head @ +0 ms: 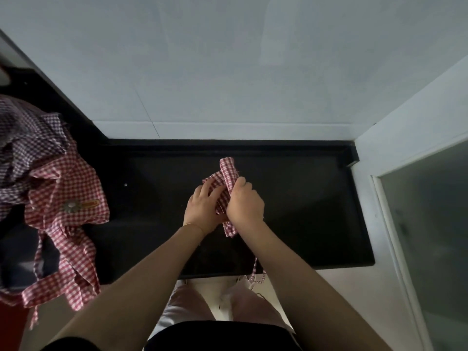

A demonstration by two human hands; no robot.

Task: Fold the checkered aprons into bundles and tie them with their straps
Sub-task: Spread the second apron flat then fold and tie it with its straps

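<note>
Black countertop (pixel 304 198), flanked by pale wall tiles (pixel 228 72). Heaped at left edge: unfolded red-checkered aprons (pixel 68 198) over a purple-checkered one (pixel 27 127). At counter centre: red-checkered bundle (pixel 229 173), partly rolled, raised between both hands. Left hand (pixel 203 209) cupped under bundle, fingers curled into cloth. Right hand (pixel 244 203) closed over bundle top. Strap (pixel 255 272) trailing off near edge.

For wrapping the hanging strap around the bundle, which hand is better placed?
Probably the right hand: the strap hangs over the counter edge just below it, while the left hand steadies the bundle.
</note>
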